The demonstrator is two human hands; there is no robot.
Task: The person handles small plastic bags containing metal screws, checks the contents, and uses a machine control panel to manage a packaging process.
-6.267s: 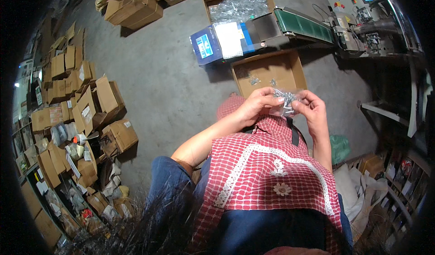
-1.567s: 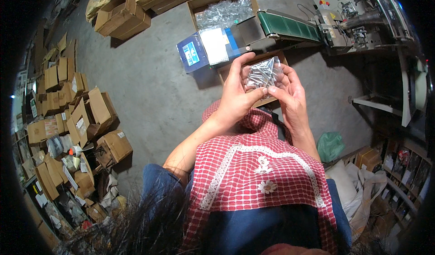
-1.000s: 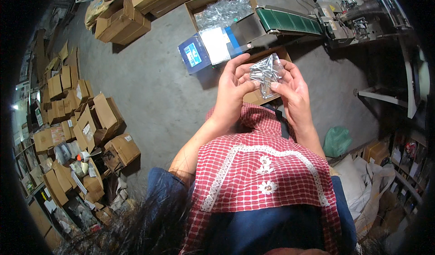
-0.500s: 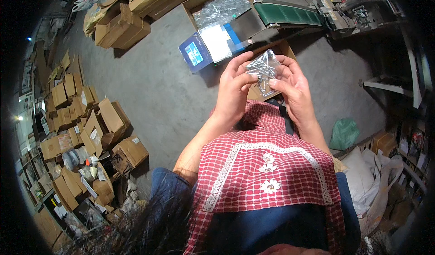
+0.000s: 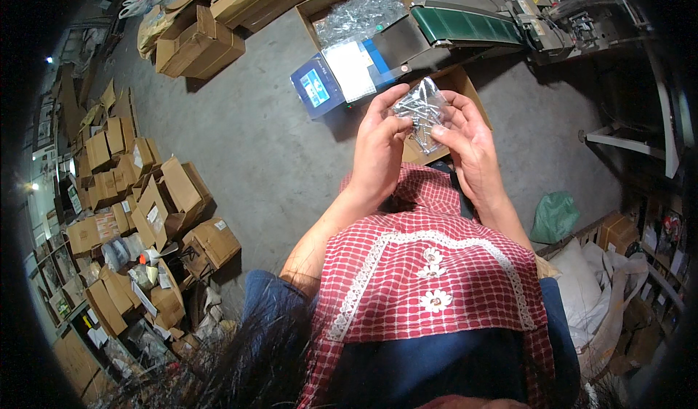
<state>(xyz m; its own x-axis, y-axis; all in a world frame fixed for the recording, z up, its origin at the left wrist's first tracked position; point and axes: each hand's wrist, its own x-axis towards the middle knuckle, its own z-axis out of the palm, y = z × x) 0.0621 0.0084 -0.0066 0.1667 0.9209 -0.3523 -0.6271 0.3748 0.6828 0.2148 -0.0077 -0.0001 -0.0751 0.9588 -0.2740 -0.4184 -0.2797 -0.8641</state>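
A small clear plastic bag of screws [image 5: 420, 111] is held up in front of my chest, between both hands. My left hand [image 5: 379, 143] pinches its left side with thumb and fingers. On the other side, my right hand [image 5: 471, 140] grips the bag, the thumb lying across its lower part. Several silvery screws show through the film, pointing different ways. Just beneath the bag, an open cardboard box [image 5: 476, 100] is partly hidden by my hands.
Beyond my hands stands a blue machine with a screen [image 5: 315, 89]. A green conveyor belt [image 5: 469, 27] runs from the machinery [image 5: 549, 27] toward a carton of clear bags [image 5: 360, 16]. Cardboard boxes [image 5: 109, 162] crowd the left; a green sack [image 5: 555, 216] lies at right.
Both hands keep their hold on the bag of screws, which has shifted only slightly. The surroundings have moved a little to the right in the view.
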